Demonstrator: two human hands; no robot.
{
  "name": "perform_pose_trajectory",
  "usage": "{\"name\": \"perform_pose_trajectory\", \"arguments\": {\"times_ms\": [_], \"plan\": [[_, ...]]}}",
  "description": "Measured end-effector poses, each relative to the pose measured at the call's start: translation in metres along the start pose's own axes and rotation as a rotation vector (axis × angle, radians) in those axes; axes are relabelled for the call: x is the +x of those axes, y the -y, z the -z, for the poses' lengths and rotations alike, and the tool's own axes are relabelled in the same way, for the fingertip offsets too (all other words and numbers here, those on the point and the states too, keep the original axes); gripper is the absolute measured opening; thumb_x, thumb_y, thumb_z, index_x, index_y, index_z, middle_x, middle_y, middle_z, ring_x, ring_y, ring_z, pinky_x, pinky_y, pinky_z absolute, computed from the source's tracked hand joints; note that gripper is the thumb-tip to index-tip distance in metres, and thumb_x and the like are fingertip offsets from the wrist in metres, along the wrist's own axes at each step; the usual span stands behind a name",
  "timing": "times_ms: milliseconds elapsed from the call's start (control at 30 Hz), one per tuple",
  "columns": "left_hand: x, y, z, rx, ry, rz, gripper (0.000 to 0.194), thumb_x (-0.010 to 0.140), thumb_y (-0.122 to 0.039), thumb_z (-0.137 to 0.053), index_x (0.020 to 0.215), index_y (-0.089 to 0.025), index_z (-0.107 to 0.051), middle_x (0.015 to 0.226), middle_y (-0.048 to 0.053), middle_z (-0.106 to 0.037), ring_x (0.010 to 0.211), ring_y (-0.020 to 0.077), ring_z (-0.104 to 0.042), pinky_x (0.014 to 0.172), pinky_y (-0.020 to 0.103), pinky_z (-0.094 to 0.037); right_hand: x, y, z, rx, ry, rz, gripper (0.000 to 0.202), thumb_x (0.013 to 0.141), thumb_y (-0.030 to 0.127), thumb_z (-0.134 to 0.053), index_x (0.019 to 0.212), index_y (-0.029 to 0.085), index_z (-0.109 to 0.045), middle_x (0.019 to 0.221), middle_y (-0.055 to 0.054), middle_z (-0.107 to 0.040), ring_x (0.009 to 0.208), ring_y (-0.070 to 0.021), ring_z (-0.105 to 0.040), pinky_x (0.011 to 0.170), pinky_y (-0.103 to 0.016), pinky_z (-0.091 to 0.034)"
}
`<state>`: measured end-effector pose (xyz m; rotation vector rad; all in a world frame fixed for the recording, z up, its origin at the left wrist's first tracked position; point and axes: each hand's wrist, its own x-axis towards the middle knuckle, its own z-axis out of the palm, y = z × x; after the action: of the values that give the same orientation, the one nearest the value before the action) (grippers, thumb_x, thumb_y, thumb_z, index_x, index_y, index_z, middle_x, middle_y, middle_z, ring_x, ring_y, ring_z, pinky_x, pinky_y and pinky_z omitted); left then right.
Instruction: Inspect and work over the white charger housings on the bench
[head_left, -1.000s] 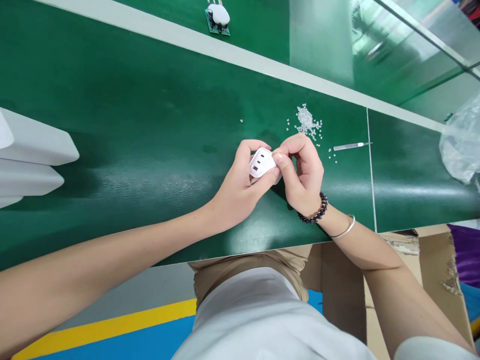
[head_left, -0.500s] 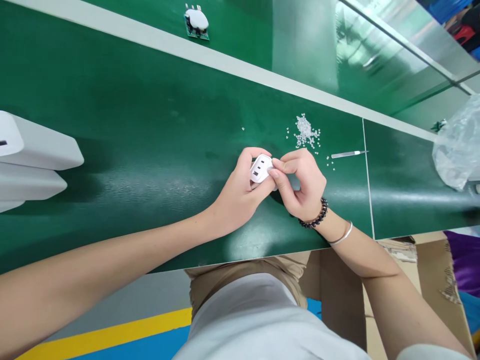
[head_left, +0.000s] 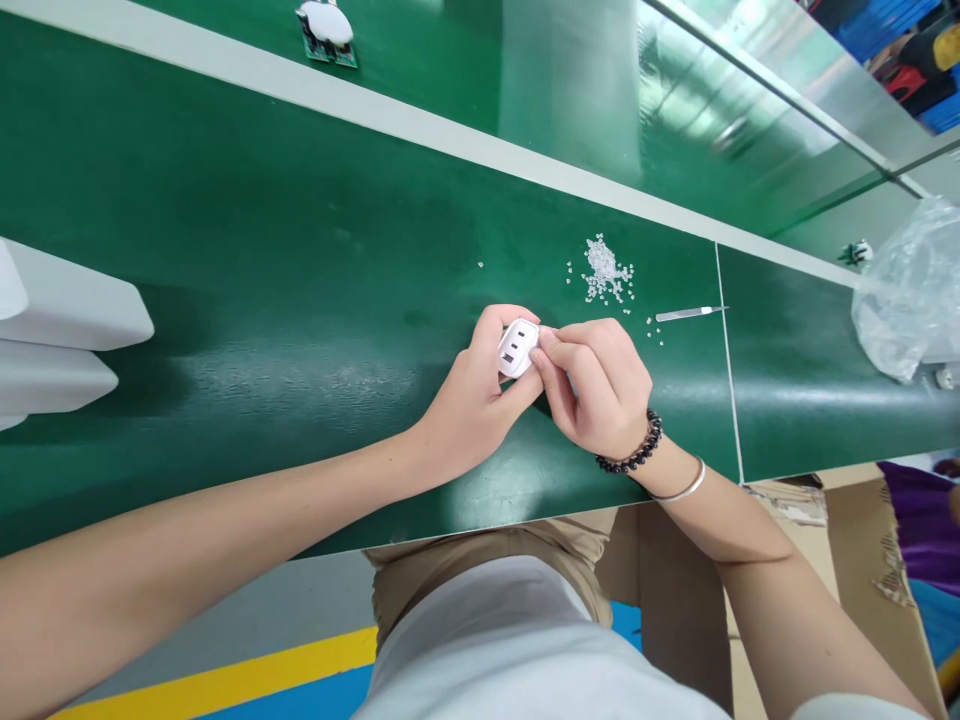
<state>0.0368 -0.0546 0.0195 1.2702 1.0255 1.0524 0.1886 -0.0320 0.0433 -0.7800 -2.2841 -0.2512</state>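
A small white USB charger (head_left: 518, 348), its end face showing three dark port openings, is held above the green bench. My left hand (head_left: 484, 375) wraps round it from the left, thumb and fingers closed on its sides. At its right edge the thumb and forefinger of my right hand (head_left: 596, 385) are pinched together, touching the charger. Whether a small part sits between those fingertips is hidden. Beyond my right hand lies a pile of tiny clear pieces (head_left: 603, 268), with a few strays around it. Tweezers (head_left: 686, 314) rest to the right of the pile.
Large white casings (head_left: 71, 310) stand at the left. A circuit board with a white top (head_left: 327, 35) sits beyond the pale strip (head_left: 420, 140). At the far right are a clear plastic bag (head_left: 904, 300) and another small board (head_left: 856, 252). Cardboard (head_left: 862, 560) stands below the bench edge.
The view has shifted slightly. My right fingers have moved a little on the charger's right edge, with the hand turned lower. My left hand keeps its hold.
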Motion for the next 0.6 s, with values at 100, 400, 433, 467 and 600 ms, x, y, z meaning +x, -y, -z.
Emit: {"name": "perform_pose_trajectory", "arguments": {"times_ms": [100, 400, 433, 467, 600], "plan": [[-0.0005, 0.0016, 0.0003, 0.027, 0.005, 0.004, 0.021, 0.094, -0.026, -0.056, 0.111, -0.023, -0.045, 0.084, -0.001, -0.053, 0.064, 0.0111, -0.045, 0.055, 0.025, -0.037, 0.0004, 0.0009, 0.0003, -0.013, 0.007, 0.006, 0.012, 0.088, 0.008, -0.061, 0.098, 0.016, -0.058, 0.083, -0.010, -0.067, 0.074, -0.0200, -0.057, 0.062, -0.033, -0.051], [0.0013, -0.0022, 0.0023, -0.006, 0.003, 0.023, 0.020, 0.094, -0.028, -0.057, 0.111, -0.022, -0.049, 0.089, 0.000, -0.056, 0.067, 0.0112, -0.047, 0.055, 0.025, -0.038, -0.0025, 0.0014, -0.0021, 0.284, -0.032, -0.226, 0.010, 0.092, 0.010, -0.058, 0.095, 0.019, -0.059, 0.087, -0.006, -0.068, 0.082, -0.0179, -0.066, 0.070, -0.034, -0.055], [0.0013, -0.0024, 0.0023, -0.018, 0.003, 0.022, 0.020, 0.094, -0.028, -0.058, 0.111, -0.023, -0.049, 0.089, 0.000, -0.056, 0.067, 0.0111, -0.047, 0.055, 0.025, -0.038, -0.0027, 0.0013, -0.0021, 0.329, -0.039, -0.264, 0.010, 0.092, 0.011, -0.058, 0.094, 0.020, -0.060, 0.087, -0.005, -0.069, 0.083, -0.0175, -0.067, 0.071, -0.034, -0.056], [0.0012, -0.0025, 0.0022, -0.029, 0.002, 0.019, 0.021, 0.094, -0.027, -0.058, 0.111, -0.023, -0.049, 0.089, 0.000, -0.055, 0.066, 0.0109, -0.047, 0.055, 0.024, -0.038, -0.0028, 0.0013, -0.0020, 0.361, -0.043, -0.291, 0.009, 0.092, 0.011, -0.059, 0.094, 0.020, -0.060, 0.087, -0.004, -0.069, 0.084, -0.0173, -0.068, 0.072, -0.034, -0.056], [0.0012, -0.0017, 0.0014, -0.067, 0.004, -0.003, 0.023, 0.093, -0.026, -0.059, 0.114, -0.023, -0.048, 0.094, 0.000, -0.057, 0.069, 0.0101, -0.049, 0.057, 0.023, -0.039, -0.0024, 0.0011, -0.0007, 0.391, -0.049, -0.298, 0.011, 0.091, 0.010, -0.060, 0.095, 0.020, -0.062, 0.088, -0.005, -0.070, 0.085, -0.0183, -0.070, 0.071, -0.034, -0.057]]}}
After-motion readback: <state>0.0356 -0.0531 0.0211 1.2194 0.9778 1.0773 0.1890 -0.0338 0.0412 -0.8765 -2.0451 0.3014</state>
